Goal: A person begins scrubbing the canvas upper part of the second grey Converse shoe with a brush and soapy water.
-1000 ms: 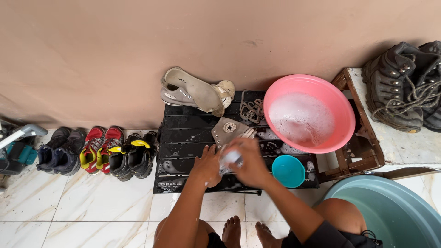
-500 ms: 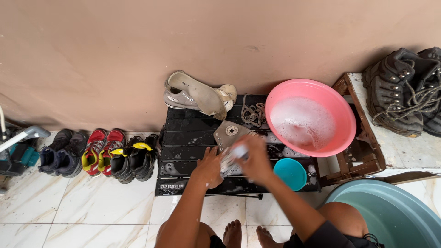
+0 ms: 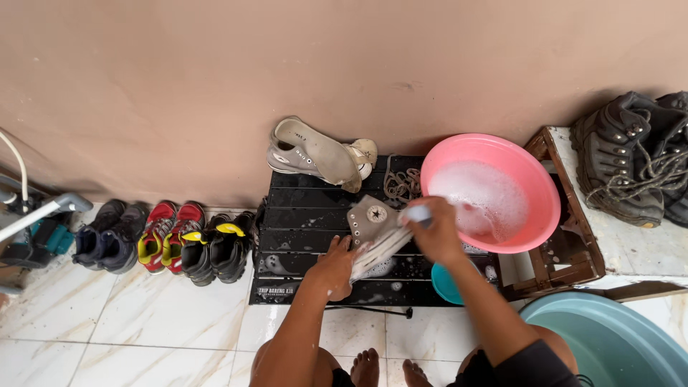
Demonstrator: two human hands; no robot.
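Note:
A grey high-top sneaker [image 3: 369, 223] lies on its side on a low black slatted table [image 3: 301, 222], wet and soapy. My left hand [image 3: 335, 266] presses on its sole end at the near side. My right hand [image 3: 433, 233] is shut on a pale brush or sponge [image 3: 414, 213] at the shoe's upper edge, next to the pink basin [image 3: 534, 186] of foamy water. A second grey sneaker [image 3: 312, 152] leans against the wall at the table's far edge, with loose laces [image 3: 401, 185] beside it.
Three pairs of small shoes [image 3: 161, 240] line the wall at left on the white tile floor. A small teal bowl [image 3: 444, 284] sits under the pink basin. A wooden crate [image 3: 555, 254], dark boots [image 3: 634, 161] on a ledge, and a large teal tub [image 3: 609, 344] stand at right.
My right hand has moved up and to the right along the sneaker toward the pink basin. My left hand stays pressed on the shoe.

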